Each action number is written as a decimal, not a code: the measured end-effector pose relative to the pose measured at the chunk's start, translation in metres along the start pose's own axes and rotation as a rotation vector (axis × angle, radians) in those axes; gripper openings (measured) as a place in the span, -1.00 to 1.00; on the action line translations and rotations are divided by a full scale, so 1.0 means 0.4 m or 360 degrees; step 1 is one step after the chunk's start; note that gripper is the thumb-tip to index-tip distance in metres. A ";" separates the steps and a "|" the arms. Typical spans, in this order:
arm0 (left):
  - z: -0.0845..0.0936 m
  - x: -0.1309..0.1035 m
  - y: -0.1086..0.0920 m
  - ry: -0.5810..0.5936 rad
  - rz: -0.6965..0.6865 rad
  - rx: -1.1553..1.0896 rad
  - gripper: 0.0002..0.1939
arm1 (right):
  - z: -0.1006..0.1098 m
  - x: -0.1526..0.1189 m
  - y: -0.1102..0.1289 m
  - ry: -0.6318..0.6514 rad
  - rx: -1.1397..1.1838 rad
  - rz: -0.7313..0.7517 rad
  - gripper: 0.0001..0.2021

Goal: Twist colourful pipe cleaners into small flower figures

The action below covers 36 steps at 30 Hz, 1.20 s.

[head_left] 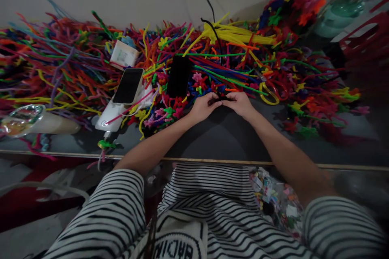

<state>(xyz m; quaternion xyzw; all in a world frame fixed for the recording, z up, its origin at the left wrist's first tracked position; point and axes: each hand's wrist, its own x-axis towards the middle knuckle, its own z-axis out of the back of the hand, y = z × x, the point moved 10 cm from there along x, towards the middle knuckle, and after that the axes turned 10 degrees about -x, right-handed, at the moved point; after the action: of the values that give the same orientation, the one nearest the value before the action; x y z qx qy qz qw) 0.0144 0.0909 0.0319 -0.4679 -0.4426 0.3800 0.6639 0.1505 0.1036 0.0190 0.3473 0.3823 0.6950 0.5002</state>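
My left hand (202,108) and my right hand (241,104) meet at the table's middle, fingertips pinched together. Between them is a short black pipe cleaner (223,98), mostly hidden by the fingers. Just beyond the hands lies a row of loose red, blue and green pipe cleaners (219,73). Scissors (270,93) with a yellow and a red handle loop rest to the right of my right hand. Small twisted pipe-cleaner flowers (168,112) are heaped left of my left hand, near a dark phone (178,76) lying flat.
Heaps of coloured pipe cleaners (73,73) run along the wall. At the left are a white-framed phone (129,85), a white power bank (110,116) with a cable, a small box (124,54) and a lidded drink cup (39,121) on its side. A black cord hangs behind.
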 end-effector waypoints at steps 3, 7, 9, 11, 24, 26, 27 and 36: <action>-0.002 0.001 0.001 0.0075 -0.0029 0.0144 -0.85 | -0.010 -0.007 0.012 0.0080 -0.0147 0.0095 -0.71; 0.010 0.001 0.012 0.0022 -0.0011 0.0202 -0.86 | 0.019 -0.030 0.067 -0.0061 -0.0588 0.0403 -0.48; 0.017 0.000 0.016 -0.0040 0.0003 0.0155 -0.88 | 0.043 -0.047 0.108 -0.0251 -0.0877 0.0614 -0.38; 0.014 -0.002 0.016 -0.0050 -0.0001 0.0078 -0.92 | 0.063 -0.060 0.136 -0.0426 -0.1029 0.0760 -0.47; 0.022 -0.009 0.023 -0.0090 -0.0008 0.0093 -0.87 | 0.054 -0.062 0.119 -0.0376 -0.0585 0.0571 -0.84; 0.020 -0.009 0.024 -0.0098 0.0035 0.0040 -0.88 | 0.050 -0.056 0.108 -0.0333 -0.0542 0.0519 -0.87; 0.019 -0.008 0.028 -0.0107 0.0073 0.0001 -0.88 | 0.048 -0.053 0.102 -0.0320 -0.0517 0.0488 -0.87; 0.009 -0.018 0.064 -0.0277 0.0351 -0.0415 -0.87 | 0.045 -0.056 0.077 -0.0450 -0.0226 0.0275 -0.86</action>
<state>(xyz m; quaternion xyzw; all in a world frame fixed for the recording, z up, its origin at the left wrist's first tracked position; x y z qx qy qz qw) 0.0063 0.0923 0.0065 -0.5612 -0.4898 0.4288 0.5112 0.1587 0.0789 0.0523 0.4370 0.2267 0.7049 0.5106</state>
